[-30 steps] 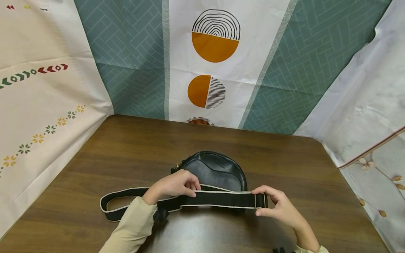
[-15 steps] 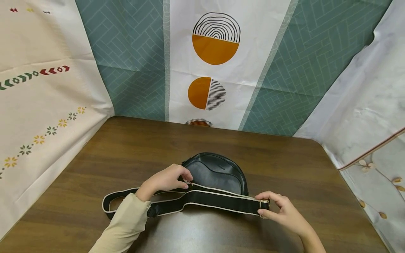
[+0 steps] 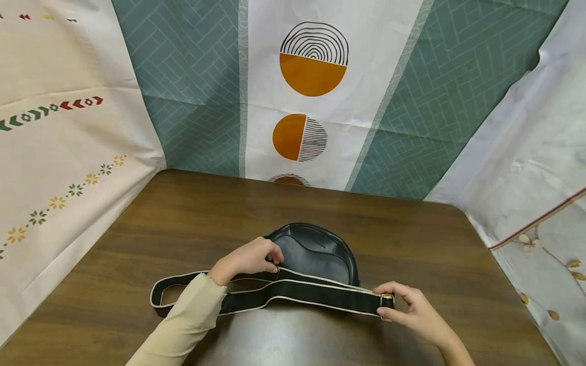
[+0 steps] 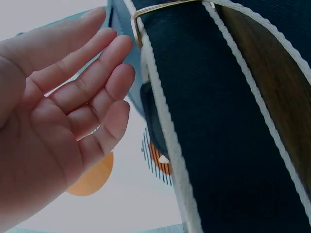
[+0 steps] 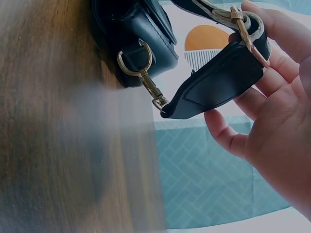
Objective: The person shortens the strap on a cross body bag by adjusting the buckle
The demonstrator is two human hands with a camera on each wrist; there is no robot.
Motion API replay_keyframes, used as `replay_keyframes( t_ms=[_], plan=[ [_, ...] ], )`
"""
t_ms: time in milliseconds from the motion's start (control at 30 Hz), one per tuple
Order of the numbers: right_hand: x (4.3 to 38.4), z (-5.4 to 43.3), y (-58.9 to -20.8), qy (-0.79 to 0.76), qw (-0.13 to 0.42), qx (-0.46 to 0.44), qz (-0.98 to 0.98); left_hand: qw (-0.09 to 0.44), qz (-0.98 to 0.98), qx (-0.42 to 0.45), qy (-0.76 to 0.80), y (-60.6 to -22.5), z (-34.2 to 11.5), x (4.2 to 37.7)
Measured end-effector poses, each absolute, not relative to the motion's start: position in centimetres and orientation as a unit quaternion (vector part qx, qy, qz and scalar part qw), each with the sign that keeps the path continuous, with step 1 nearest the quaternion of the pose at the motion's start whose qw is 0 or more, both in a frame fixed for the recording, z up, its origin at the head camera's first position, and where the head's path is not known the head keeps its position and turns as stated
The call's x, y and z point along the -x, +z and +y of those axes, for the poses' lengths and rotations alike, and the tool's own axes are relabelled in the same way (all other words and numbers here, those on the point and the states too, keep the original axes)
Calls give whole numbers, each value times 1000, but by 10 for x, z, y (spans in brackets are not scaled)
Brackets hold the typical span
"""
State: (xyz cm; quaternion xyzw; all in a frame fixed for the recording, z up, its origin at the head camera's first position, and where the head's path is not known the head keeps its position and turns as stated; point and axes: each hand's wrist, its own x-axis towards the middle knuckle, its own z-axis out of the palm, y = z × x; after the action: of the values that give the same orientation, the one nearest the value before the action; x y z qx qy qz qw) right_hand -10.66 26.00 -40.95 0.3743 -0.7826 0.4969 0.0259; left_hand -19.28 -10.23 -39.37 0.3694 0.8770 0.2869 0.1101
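Note:
A black crossbody bag [image 3: 316, 254] lies on the table behind its wide black strap [image 3: 320, 297], which has white edging. At the strap's right end, my right hand [image 3: 416, 311] pinches the gold buckle [image 3: 387, 300] between thumb and fingers. In the right wrist view, a black leather tab [image 5: 209, 87] runs from that buckle to a gold snap hook [image 5: 153, 90] on the bag's ring. My left hand [image 3: 249, 256] is over the strap's middle. The left wrist view shows its fingers [image 4: 97, 82] loosely bent beside the strap [image 4: 218, 116], with nothing between them and the thumb.
The strap's looped end [image 3: 157, 292] lies left of my left forearm on the brown wooden table [image 3: 412, 239]. Patterned cloths hang behind the table [image 3: 192, 101] and on both sides.
My left hand has shifted slightly left and upward from the front strap length. My right hand has moved the buckle a little right and toward me. The strap now slants down to the right.

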Motion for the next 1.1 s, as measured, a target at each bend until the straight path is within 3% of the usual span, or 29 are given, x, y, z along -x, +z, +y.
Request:
replay_keyframes(
  t_ms=[633, 1100],
  plan=[
    [104, 264, -408, 471, 29, -338, -815, 142, 893, -357, 235, -402, -88, 202],
    [108, 266, -412, 306, 70, -346, -884, 121, 889, -384, 221, -403, -97, 205]
  ],
)
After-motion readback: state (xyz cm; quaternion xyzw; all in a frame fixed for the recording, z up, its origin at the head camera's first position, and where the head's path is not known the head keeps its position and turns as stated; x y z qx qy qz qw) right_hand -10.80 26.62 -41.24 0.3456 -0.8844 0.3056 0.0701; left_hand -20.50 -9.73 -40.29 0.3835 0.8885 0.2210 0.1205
